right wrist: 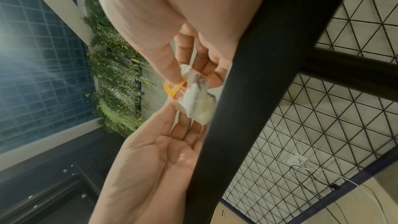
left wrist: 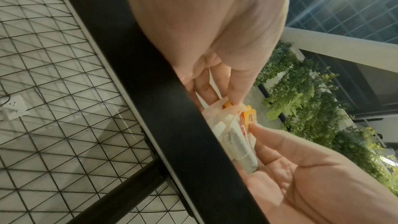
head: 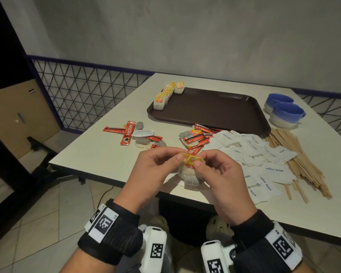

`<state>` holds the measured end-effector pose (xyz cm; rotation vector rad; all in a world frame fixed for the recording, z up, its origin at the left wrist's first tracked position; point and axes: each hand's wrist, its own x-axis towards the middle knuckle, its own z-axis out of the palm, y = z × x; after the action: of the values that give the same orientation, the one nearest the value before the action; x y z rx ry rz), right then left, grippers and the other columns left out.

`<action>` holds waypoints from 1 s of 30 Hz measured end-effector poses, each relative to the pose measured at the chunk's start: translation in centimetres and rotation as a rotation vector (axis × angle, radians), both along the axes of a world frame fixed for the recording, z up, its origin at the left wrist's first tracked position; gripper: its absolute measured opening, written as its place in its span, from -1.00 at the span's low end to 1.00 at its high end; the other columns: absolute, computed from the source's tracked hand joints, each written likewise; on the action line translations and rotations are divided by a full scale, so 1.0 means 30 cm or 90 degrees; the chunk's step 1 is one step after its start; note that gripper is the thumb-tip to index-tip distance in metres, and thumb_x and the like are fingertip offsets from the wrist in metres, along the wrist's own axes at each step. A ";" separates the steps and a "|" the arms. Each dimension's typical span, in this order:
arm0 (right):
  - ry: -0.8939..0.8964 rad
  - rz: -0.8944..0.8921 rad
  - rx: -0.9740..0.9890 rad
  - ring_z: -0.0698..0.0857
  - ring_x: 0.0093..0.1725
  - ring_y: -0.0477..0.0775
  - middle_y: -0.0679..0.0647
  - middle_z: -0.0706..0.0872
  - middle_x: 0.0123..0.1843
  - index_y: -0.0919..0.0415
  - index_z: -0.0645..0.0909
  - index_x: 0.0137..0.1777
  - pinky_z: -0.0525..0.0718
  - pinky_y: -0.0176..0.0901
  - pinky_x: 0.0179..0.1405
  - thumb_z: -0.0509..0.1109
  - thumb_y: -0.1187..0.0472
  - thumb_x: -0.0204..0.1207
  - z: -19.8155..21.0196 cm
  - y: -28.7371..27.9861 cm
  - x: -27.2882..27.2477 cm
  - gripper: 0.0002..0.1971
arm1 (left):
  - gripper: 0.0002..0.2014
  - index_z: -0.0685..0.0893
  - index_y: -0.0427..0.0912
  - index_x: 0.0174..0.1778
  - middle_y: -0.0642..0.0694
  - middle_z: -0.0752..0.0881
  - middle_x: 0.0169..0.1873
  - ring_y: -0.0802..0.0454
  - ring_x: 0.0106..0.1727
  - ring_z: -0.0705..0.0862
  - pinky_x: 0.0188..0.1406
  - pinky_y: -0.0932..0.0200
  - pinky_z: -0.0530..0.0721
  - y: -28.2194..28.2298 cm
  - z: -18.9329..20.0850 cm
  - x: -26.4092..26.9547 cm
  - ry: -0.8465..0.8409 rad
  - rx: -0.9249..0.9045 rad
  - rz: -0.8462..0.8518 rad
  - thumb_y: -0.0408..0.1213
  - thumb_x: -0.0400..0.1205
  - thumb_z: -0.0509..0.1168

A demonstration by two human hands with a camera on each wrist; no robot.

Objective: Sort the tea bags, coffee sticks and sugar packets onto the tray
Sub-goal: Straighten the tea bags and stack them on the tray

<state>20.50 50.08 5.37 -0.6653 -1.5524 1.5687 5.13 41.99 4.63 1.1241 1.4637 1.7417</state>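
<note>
A: Why do both hands hold the tea bags (head: pixel 189 172) over the desk (head: pixel 98 154) edge?
B: The left hand (head: pixel 156 170) and right hand (head: pixel 220 174) each pinch a yellow tag, probably squaring the small bundle before it joins the row on the tray (head: pixel 215 113).
A: And the rest?
B: Coffee sticks (head: pixel 126 133) and sugar packets (head: pixel 254 154) lie unsorted on the desk, near the tray.

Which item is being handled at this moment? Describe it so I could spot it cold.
Start at the brown tray on the white table, then come down to the near table edge, where both hands meet. The tea bag hangs there, its yellow tag pinched by the left hand and right hand; it alone is off the table.
</note>
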 end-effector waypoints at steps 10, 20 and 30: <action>0.077 0.037 -0.159 0.70 -0.10 0.14 0.21 0.66 -0.18 0.31 0.57 -0.20 0.67 0.05 -0.14 0.20 0.54 0.56 0.008 0.022 0.010 -0.80 | -0.82 0.92 0.02 -0.03 -0.18 0.87 0.05 -0.25 0.23 0.80 0.33 -0.28 0.73 0.013 -0.005 -0.008 -0.178 0.018 0.088 -0.32 0.70 0.42; 0.079 0.033 -0.130 0.78 0.02 0.16 0.10 0.80 -0.10 0.28 0.66 -0.11 0.82 -0.04 -0.15 0.30 0.57 0.56 0.005 0.016 0.012 -0.79 | -0.82 0.91 0.03 0.00 -0.03 0.89 -0.05 0.04 0.07 0.85 -0.09 0.13 0.78 0.008 -0.003 -0.005 -0.119 0.034 0.093 -0.36 0.65 0.47; 0.040 -0.004 0.020 0.80 -0.05 0.06 0.08 0.84 -0.11 0.23 0.79 0.00 0.83 0.03 -0.01 0.52 0.45 0.52 0.004 -0.003 0.003 -0.85 | -0.85 0.88 -0.07 0.04 -0.14 0.91 -0.10 -0.09 -0.02 0.89 -0.17 -0.04 0.80 -0.004 -0.003 0.023 -0.054 0.007 0.051 -0.34 0.58 0.56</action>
<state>20.60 50.00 5.50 -0.5972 -1.5240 1.5440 5.81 41.87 4.55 0.9974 1.4673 1.8306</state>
